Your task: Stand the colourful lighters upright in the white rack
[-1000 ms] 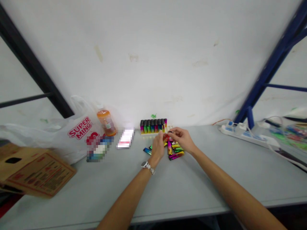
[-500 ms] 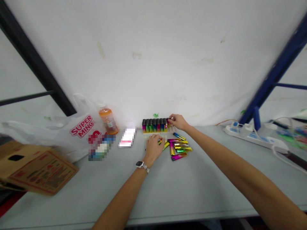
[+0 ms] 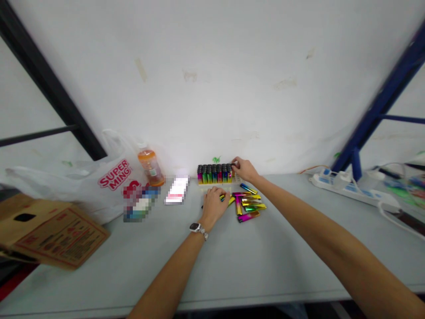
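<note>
Several metallic rainbow-coloured lighters with black tops stand upright in rows in a clear tray (image 3: 238,178) against the wall, the rows forming a block of lighters (image 3: 214,174). At the right end of the rows my right hand (image 3: 245,169) pinches the top of a lighter, mostly hidden by the fingers. In front of the tray my left hand (image 3: 214,204) rests low over the table, fingers curled around a yellow lighter (image 3: 222,198) that shows partly beside the thumb. Just right of it, several loose lighters (image 3: 250,203) lie on their sides in a small heap.
Left of the tray are a bright phone-like screen (image 3: 177,189), an orange drink bottle (image 3: 151,166), a white plastic bag (image 3: 89,186) and a cardboard box (image 3: 63,237). A white power strip (image 3: 355,190) with cables lies at the right. A blue metal post (image 3: 385,97) rises there.
My right hand has shifted very slightly left at the end of the lighter rows. My left hand stays nearly in place, its fingers moving a little on the lighter.
</note>
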`<state>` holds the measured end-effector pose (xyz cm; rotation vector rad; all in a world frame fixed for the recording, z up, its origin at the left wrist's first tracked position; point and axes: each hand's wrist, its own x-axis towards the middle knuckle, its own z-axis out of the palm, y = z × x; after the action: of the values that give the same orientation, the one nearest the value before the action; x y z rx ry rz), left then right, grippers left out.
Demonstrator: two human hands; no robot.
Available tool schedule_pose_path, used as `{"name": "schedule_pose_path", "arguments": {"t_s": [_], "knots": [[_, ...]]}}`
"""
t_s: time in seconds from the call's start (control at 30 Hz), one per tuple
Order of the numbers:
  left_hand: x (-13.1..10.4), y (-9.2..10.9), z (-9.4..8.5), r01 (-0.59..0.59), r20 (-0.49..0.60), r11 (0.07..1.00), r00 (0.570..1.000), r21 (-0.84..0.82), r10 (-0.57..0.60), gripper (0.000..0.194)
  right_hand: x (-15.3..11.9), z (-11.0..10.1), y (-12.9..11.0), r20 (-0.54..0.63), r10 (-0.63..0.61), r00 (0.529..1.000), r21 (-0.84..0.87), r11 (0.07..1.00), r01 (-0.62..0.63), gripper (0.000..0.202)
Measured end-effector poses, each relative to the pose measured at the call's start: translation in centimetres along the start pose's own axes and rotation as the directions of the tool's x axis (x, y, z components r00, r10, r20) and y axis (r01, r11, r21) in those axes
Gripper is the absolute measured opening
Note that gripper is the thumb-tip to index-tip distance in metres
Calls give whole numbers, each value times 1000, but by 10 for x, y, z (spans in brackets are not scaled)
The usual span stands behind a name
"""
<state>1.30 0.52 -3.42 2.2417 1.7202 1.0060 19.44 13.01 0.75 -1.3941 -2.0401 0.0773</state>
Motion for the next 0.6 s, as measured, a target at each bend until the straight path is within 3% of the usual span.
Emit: {"name": "schedule_pose_path", "arguments": {"t_s": [0.3, 0.6], "knots": [[1, 3, -1, 23, 17, 1000, 1000, 21, -23, 26, -16, -1, 0, -32, -47, 998, -22, 999, 47, 20], [0, 5, -2, 16, 25, 1000, 1000, 18, -16, 27, 3, -13, 7, 78, -102, 992, -35, 994, 105, 16]]}}
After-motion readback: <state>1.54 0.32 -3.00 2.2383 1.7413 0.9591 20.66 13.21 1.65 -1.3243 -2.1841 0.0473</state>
